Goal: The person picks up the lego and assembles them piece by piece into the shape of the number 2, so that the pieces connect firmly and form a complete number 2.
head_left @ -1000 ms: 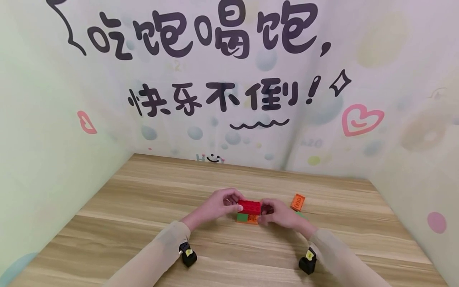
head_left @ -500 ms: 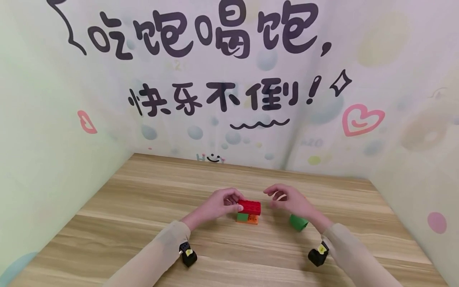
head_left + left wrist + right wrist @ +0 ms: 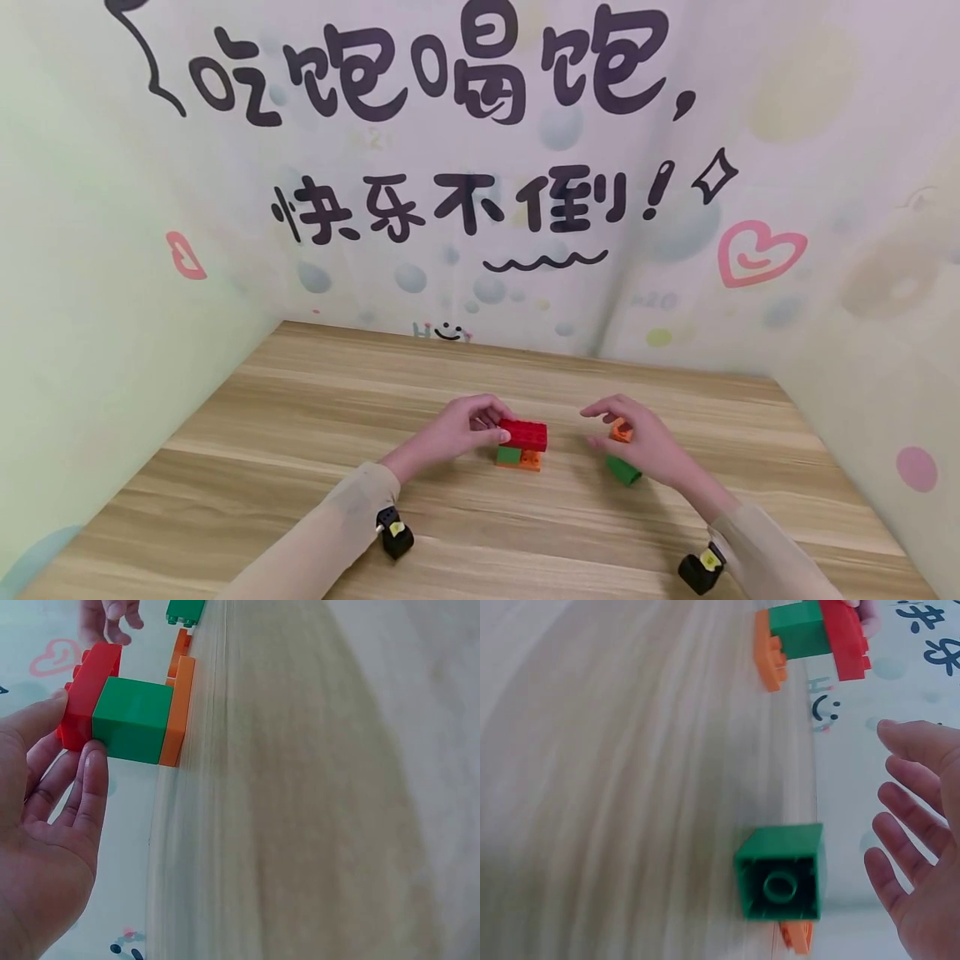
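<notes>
My left hand (image 3: pixel 457 429) pinches the left end of a red brick (image 3: pixel 525 434) between thumb and fingers. Under that red brick (image 3: pixel 88 697) is a green block (image 3: pixel 133 720), which stands on the left part of an orange brick (image 3: pixel 178 712). The orange studs on the right side stay uncovered beneath the red overhang. My right hand (image 3: pixel 637 437) hovers with spread fingers, holding nothing, over a loose orange brick (image 3: pixel 621 431) and a loose green block (image 3: pixel 624 470). In the right wrist view the loose green block (image 3: pixel 780 874) lies on its side, hollow underside facing the camera.
The wooden table (image 3: pixel 480 533) runs back to a wall cloth (image 3: pixel 375 283) printed with large dark characters. More cloth rises at the left and right sides. A small black device is strapped at each wrist.
My right hand has let go of the stack's right side and moved right, over the loose pieces. My left hand has kept its pinch on the red brick.
</notes>
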Tool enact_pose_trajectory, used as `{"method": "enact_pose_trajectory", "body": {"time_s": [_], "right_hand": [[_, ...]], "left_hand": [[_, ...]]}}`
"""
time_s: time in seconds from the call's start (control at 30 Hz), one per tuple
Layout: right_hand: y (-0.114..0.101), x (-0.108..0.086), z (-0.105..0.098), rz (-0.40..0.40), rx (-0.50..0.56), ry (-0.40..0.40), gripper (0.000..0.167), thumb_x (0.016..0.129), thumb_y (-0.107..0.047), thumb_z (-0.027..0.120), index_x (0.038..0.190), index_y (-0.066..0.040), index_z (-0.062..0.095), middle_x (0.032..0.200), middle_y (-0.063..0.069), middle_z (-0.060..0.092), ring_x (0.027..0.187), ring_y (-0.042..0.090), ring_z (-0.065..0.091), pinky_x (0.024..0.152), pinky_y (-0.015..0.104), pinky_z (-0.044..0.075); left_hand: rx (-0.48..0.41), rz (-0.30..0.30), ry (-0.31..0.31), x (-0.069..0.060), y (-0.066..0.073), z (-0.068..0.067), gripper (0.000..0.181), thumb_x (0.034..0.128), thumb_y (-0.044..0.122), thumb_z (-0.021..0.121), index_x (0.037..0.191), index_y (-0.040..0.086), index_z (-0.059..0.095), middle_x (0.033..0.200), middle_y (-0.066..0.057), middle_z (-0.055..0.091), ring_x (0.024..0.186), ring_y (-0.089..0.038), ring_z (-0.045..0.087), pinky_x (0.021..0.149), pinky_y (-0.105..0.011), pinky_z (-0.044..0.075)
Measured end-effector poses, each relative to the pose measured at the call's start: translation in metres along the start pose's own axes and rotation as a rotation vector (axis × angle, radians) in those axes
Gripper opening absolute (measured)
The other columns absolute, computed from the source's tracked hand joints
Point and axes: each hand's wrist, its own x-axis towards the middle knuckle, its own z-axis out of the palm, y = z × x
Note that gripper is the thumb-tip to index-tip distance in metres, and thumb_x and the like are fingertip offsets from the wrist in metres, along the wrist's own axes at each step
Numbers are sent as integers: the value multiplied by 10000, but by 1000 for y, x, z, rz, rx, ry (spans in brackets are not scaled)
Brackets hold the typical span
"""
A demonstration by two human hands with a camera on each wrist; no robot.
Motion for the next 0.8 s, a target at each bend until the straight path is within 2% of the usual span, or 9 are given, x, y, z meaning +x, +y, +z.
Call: {"method": "enact_pose_trajectory", "body": {"time_s": [0.1,0.13,0.33,0.5,0.67,0.8], "right_hand": [[3,-7,-2,2,-58,9,338,835,-198,795,1151,-220,678,1137,5,670,1019,209,624,831,397,551],[4,-10,-2,3,-69,7,344,830,-195,799,1152,-211,679,1139,9,667,1029,233,621,821,413,546],[8,-22,-6,27,-133,-1,376,813,-284,811,1154,-197,679,1152,24,649,1094,319,568,804,462,491],[8,-28,-6,24,-207,-14,389,811,-347,804,1145,-191,680,1156,27,659,1089,304,577,868,526,488],[9,-33,-7,12,-271,-20,377,819,-362,794,1119,-156,695,1087,6,663,1003,237,602,819,432,520],[9,-35,-9,34,-297,-26,395,817,-386,794,1110,-135,709,998,-47,647,918,161,613,779,326,541]], "left_hand": [[-6,12,-4,-5,12,-2,237,908,68,693,1130,-7,658,1007,-170,669,898,-206,587,791,-248,507],[-5,12,-5,-5,12,-2,237,908,68,692,1131,-8,658,1008,-170,669,899,-208,587,793,-250,508],[3,-6,7,3,-11,1,233,909,139,710,1135,96,676,1018,-91,679,911,-159,585,800,-238,507],[1,3,5,3,-13,0,224,902,184,724,1115,128,684,997,-66,676,891,-141,585,783,-213,506],[9,9,4,4,-14,0,223,903,184,723,1117,132,685,994,-62,678,883,-132,585,780,-208,505],[3,9,7,3,-13,0,232,904,162,719,1130,123,682,1006,-69,680,889,-137,583,780,-213,503]]}}
